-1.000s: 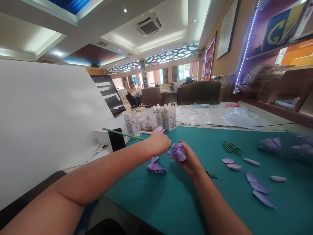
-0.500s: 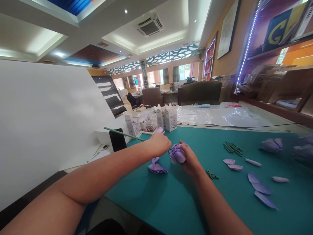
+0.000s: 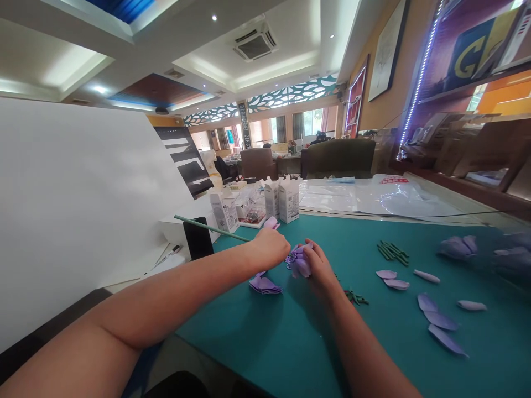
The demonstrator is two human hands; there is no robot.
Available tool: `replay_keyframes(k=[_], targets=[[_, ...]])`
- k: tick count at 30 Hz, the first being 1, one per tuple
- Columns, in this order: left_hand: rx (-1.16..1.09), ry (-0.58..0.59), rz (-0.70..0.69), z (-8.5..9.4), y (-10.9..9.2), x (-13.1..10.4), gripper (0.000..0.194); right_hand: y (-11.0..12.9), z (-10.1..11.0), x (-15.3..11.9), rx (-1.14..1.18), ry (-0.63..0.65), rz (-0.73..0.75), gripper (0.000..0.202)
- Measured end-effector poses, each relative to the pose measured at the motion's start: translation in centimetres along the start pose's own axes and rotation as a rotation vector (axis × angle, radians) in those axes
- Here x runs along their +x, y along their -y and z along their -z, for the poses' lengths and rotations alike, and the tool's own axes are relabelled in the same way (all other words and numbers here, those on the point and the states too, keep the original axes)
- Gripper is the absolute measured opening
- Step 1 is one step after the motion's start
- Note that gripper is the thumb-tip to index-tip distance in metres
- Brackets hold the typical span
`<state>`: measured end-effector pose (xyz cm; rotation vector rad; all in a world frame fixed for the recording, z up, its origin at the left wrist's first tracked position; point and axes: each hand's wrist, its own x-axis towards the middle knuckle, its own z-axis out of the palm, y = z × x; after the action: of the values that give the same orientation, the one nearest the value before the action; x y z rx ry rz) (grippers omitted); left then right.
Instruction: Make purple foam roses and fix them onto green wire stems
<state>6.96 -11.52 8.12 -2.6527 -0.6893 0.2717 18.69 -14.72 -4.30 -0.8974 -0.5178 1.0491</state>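
Note:
My left hand [image 3: 271, 246] is closed round a long green stem [image 3: 209, 228], which slants up to the left past my wrist. A purple artificial flower [image 3: 299, 262] sits at the stem's right end, its cluttered underside turned toward my left fist. Curled about the petals, my right hand [image 3: 322, 271] grips that flower from the right. Beyond my left knuckles a pale pink petal [image 3: 271, 223] shows; what it rests on is hidden. Just below my left hand lies a stack of purple petals [image 3: 265, 284] on the green mat [image 3: 290, 342].
Loose petals [image 3: 440, 319], short green sticks [image 3: 392, 252] and small green pieces [image 3: 357, 298] lie to the right. Larger purple blooms [image 3: 458, 247] stand at the far right. White boxes [image 3: 289, 200], a black phone [image 3: 198, 239] and plastic sheeting [image 3: 332, 198] are at the back.
The fingers of my right hand have shifted slightly on the flower, and the flower has turned a little. My left hand keeps nearly the same place. The view has moved slightly.

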Motion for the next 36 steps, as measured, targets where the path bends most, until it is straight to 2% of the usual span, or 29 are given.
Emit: replay_keyframes(k=[4,10,16,21,36], targets=[[0.090,0.098,0.033,0.5,-0.4,0.0,0.018,-0.4,-0.2,0.2,-0.010,-0.050,0.025,0.058],[0.111,0.161,0.022,1.1,-0.8,-0.2,0.017,-0.3,-0.4,-0.1,-0.040,-0.070,0.043,0.053],[0.071,0.134,0.023,0.3,-0.9,0.2,0.014,-0.2,-0.7,-0.3,-0.106,-0.065,0.049,0.050],[0.030,0.116,-0.016,-0.5,-0.4,0.9,0.016,0.0,0.1,0.1,-0.152,-0.059,-0.001,0.054],[-0.059,0.114,-0.038,-2.5,-0.1,2.5,0.019,-0.4,1.1,0.8,-0.263,-0.097,0.005,0.051]])
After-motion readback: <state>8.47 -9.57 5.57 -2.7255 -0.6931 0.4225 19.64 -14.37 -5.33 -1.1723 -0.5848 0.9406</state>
